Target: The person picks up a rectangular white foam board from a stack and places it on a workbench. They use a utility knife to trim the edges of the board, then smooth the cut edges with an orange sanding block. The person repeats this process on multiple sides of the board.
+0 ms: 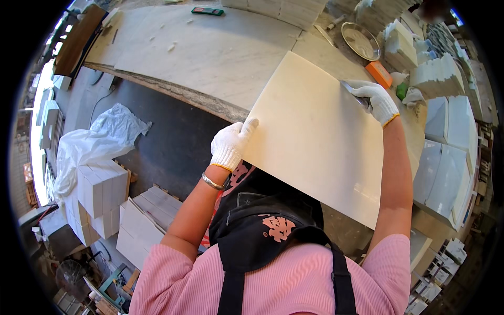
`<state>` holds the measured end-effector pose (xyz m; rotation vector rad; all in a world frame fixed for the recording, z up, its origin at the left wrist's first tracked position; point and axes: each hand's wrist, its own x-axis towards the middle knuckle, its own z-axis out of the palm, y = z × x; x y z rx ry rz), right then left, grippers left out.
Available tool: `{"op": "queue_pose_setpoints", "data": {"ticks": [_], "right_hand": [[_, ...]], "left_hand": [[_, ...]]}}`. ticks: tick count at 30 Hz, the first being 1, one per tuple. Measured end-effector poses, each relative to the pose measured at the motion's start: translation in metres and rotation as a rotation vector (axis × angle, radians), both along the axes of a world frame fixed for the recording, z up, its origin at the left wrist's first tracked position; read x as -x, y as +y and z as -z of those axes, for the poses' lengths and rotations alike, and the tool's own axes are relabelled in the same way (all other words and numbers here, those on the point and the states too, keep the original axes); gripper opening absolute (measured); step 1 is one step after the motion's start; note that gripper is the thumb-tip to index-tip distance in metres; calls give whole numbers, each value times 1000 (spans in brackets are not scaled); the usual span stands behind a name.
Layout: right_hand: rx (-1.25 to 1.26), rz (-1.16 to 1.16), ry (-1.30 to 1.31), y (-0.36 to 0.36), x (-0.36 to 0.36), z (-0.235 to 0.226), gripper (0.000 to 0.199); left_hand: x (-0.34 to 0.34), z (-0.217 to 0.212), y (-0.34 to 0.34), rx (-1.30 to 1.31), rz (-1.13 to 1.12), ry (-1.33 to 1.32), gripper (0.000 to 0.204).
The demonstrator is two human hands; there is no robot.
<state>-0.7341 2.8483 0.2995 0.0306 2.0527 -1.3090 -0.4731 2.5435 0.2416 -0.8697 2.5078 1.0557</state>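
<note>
A large, smooth off-white stone slab point(315, 136) extends from the worktable toward my body, its near edge in front of my apron. My left hand point(234, 143), in a white knit glove, grips the slab's left edge with the thumb on top. At the slab's right edge is my right hand point(379, 101), gloved the same way. Its fingers are closed around a flat grey blade, like a scraper point(355, 93), which lies against the slab's far right corner. The fingers under the slab's left edge are hidden.
Pale stone sheets cover the worktable point(205, 47), with small chips and a green-black tool point(207, 11) on them. A round metal dish point(360, 41), an orange box point(379, 74) and stacked white tiles point(438, 79) stand at right. White blocks point(102, 189) and plastic sheeting point(100, 139) lie left.
</note>
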Motion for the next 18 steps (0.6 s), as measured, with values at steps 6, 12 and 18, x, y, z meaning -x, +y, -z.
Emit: {"op": "queue_pose_setpoints", "data": {"ticks": [6, 12, 18], "right_hand": [[12, -22, 11, 8, 0, -9, 36], [-33, -98, 54, -3, 4, -31, 39], [35, -52, 82, -25, 5, -25, 30]], "left_hand": [[-16, 24, 6, -67, -83, 206, 70], [-23, 42, 11, -118, -134, 338, 65], [-23, 43, 12, -116, -126, 382, 61]]}}
